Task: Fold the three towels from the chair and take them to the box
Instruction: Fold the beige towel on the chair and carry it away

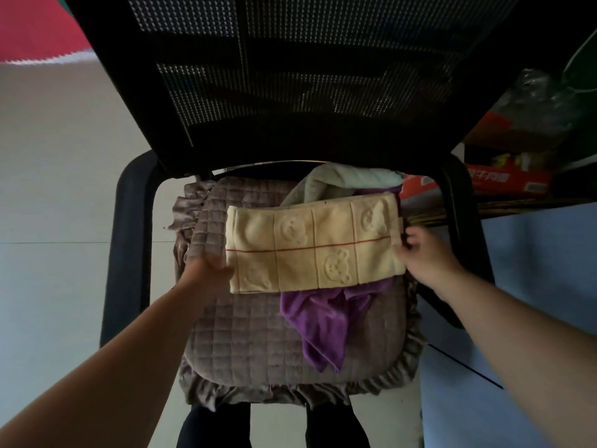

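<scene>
Quilted cushion (258,334) covers the chair (129,240) seat. My left hand (206,270) pinches the yellow towel's (310,244) left edge; my right hand (426,253) pinches its right edge. It lies folded over the purple towel (323,318), the grey towel (342,181) bunched behind. Red cartons (504,182) sit far right.

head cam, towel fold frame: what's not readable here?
- Box: not in the head view, so its location is unknown.
- Purple towel: upper part covered by the yellow towel.
- Pale towel: front hidden by the yellow towel; extent unclear.
- Left hand and right hand: fingertips blurred at the yellow towel's ends; exact grip unclear.
- Red carton: print too small to read.
</scene>
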